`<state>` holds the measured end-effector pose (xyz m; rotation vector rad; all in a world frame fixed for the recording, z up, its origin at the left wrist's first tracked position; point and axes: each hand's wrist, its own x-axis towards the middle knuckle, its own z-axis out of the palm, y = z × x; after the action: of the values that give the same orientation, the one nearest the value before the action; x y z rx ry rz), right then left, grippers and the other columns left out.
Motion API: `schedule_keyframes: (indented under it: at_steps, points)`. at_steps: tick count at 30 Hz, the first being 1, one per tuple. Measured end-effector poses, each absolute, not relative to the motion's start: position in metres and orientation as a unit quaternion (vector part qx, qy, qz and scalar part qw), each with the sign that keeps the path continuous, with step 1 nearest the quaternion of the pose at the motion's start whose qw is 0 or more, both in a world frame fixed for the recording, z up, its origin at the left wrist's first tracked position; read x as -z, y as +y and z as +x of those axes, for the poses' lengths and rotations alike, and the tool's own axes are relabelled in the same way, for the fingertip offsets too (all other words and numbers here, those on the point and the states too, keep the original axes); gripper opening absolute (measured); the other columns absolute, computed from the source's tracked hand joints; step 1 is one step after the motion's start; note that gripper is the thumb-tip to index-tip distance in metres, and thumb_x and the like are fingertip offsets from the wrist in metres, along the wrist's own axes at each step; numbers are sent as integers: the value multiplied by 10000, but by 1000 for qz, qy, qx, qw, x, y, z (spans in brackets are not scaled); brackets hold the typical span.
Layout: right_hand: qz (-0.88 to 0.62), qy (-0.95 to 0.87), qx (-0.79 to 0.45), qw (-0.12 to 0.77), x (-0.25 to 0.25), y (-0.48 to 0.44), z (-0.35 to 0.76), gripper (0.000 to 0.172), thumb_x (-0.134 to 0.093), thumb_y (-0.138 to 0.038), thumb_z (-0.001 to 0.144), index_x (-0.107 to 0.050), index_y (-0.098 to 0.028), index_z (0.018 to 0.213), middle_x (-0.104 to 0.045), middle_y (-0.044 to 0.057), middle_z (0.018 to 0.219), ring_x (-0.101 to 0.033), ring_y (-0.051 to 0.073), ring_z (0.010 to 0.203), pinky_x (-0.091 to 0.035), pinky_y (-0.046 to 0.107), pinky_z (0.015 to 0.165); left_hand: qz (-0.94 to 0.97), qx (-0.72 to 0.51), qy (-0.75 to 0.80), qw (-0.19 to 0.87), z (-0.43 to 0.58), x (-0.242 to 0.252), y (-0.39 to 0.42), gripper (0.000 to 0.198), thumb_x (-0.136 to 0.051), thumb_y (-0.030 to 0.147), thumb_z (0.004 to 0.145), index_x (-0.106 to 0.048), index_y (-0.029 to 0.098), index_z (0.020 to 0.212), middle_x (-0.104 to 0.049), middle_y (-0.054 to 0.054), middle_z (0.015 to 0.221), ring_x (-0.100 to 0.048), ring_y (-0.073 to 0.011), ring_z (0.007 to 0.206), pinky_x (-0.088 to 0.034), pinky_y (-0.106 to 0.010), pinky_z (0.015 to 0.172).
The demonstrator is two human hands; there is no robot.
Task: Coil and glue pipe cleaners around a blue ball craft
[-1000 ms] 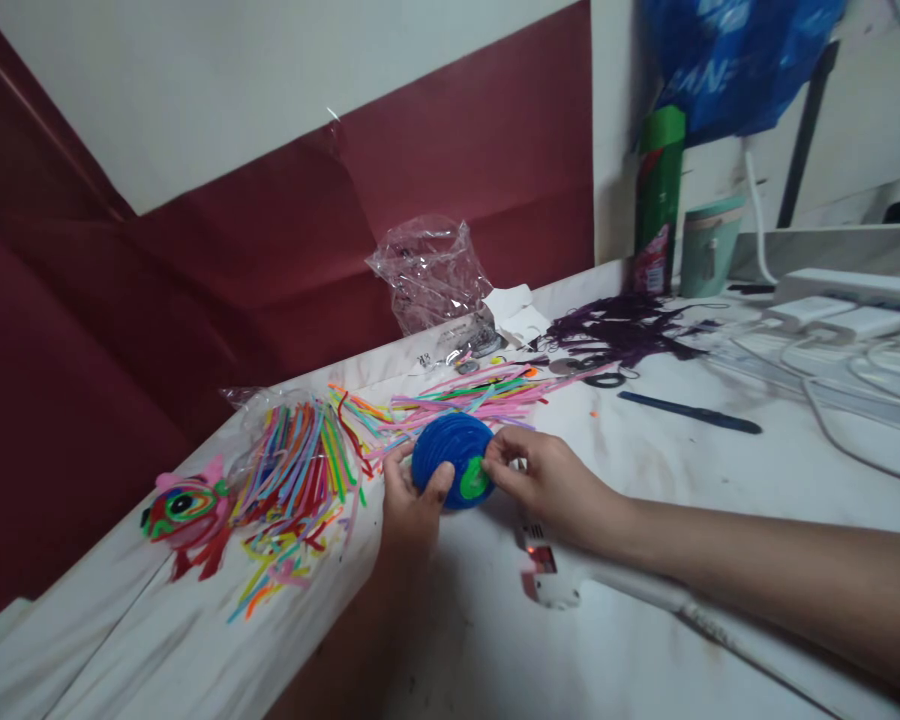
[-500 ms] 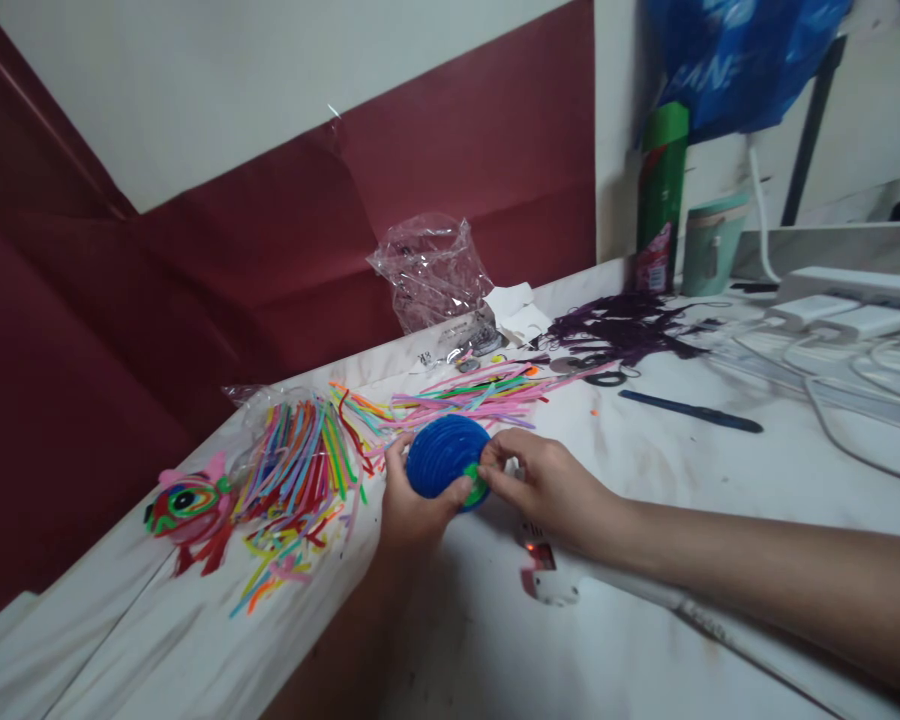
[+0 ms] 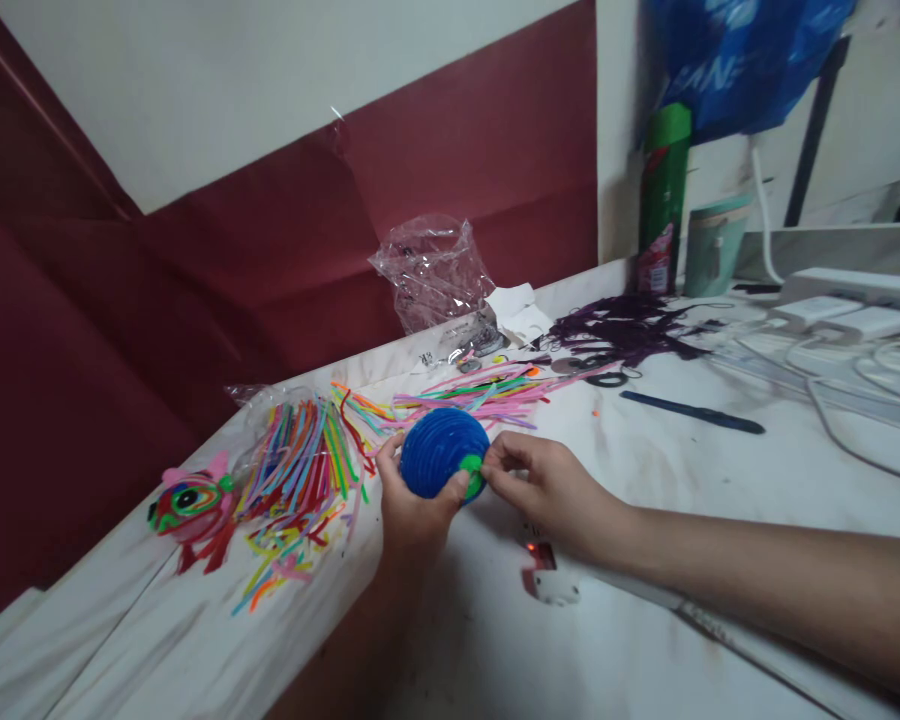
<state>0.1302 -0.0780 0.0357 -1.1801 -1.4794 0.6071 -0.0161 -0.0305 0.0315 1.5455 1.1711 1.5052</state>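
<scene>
My left hand (image 3: 418, 520) is wrapped round the lower left side of a ball (image 3: 441, 452) covered in coiled blue strands. Its thumb presses at the edge of a bright green patch (image 3: 471, 474) on the lower right of the ball. At that patch, the thumb and forefinger of my right hand (image 3: 534, 482) are pinched together on the edge of the green strand. The fingertips hide most of what they grip. The ball is held above the white table (image 3: 487, 640).
Left stands a pink and red figure (image 3: 195, 505) with one big eye, beside bundled coloured strips (image 3: 300, 455). More strips (image 3: 472, 395) lie behind the ball. To the right are a dark flat stick (image 3: 691, 412), purple strands (image 3: 622, 325), cables and a power strip (image 3: 862, 290). A red-and-white object (image 3: 551, 580) lies nearer.
The ball and both hands have shifted very slightly up and left. A little more of the green patch shows. My grip looks the same, and the things on the table have stayed put.
</scene>
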Motion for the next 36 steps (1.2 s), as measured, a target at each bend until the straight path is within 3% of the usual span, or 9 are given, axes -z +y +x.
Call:
schedule_keyframes:
  at_steps: [6,10,22,29,36]
  points:
    - [-502,-625,-254,541,-34,-75,132,144,-501,-234,806,-483,-222,664,-542,-16,616,-514,152,574,-413,265,540,586,-561,447,376,-20,-25,-22,794,-825,362,502,-446,183,1176,-609,-91,1054,-649,-234,874,-520,-353,758]
    - [-505,-635,-246,530,-32,-73,134,142,-499,-226,805,-472,-226,666,-544,-16,621,-528,160,587,-421,275,562,588,-549,444,394,-23,-23,-18,690,-802,378,546,-471,169,1114,-620,-93,1029,-643,-236,900,-505,-368,804]
    - [-498,-631,-250,539,-38,-76,132,132,-496,-265,785,-549,-209,678,-601,10,660,-561,177,638,-428,288,602,622,-549,450,331,-21,-30,-26,744,-772,323,516,-475,186,1184,-581,-91,1101,-599,-244,949,-465,-368,839]
    - [-481,-588,-305,575,-38,-75,129,121,-519,-268,752,-500,-227,640,-495,-41,569,-455,133,503,-365,255,492,612,-583,426,321,-16,-30,-31,749,-769,314,544,-427,199,1201,-555,-108,1164,-598,-257,1001,-470,-389,863]
    - [-484,-604,-282,568,-35,-75,131,144,-527,-231,762,-489,-222,623,-515,-39,580,-483,131,523,-378,248,508,608,-581,423,338,-17,-24,-27,806,-801,323,512,-402,195,1201,-550,-116,1152,-614,-256,978,-489,-374,831]
